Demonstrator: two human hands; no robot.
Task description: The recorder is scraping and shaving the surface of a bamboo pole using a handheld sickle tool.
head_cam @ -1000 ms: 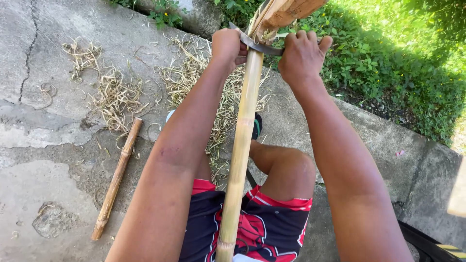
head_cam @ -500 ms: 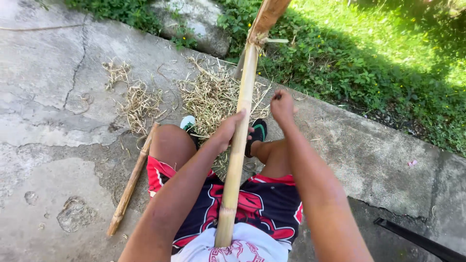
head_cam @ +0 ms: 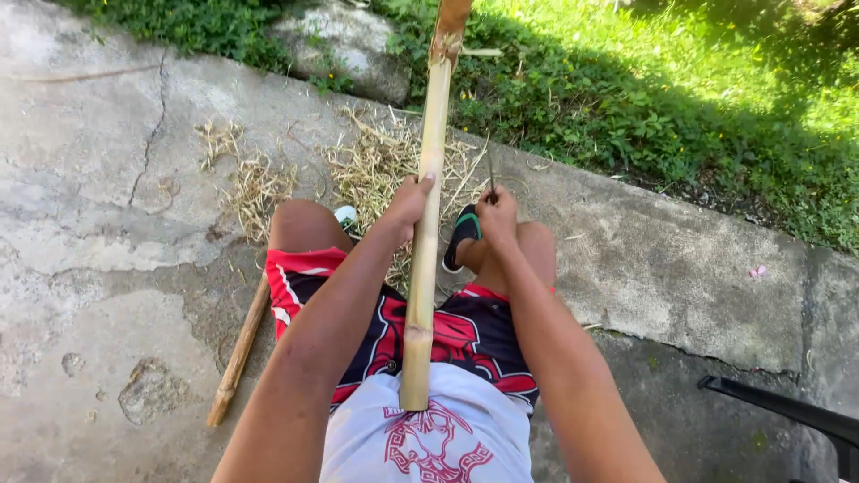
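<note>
My left hand [head_cam: 410,202] clamps bamboo pole [head_cam: 426,224], steadying it upright between my knees, butt end at my lap. My right hand [head_cam: 497,212] fists around thin blade [head_cam: 490,175] (barely visible) beside pole. Shavings [head_cam: 371,165] litter concrete floor [head_cam: 107,224].

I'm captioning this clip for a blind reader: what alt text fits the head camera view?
Seated on cracked concrete, a person steadies a long bamboo pole between the knees with the left hand, while the right hand grips a thin dark tool beside it. Dry shavings lie ahead, a shorter stick alongside, and grass beyond.
</note>
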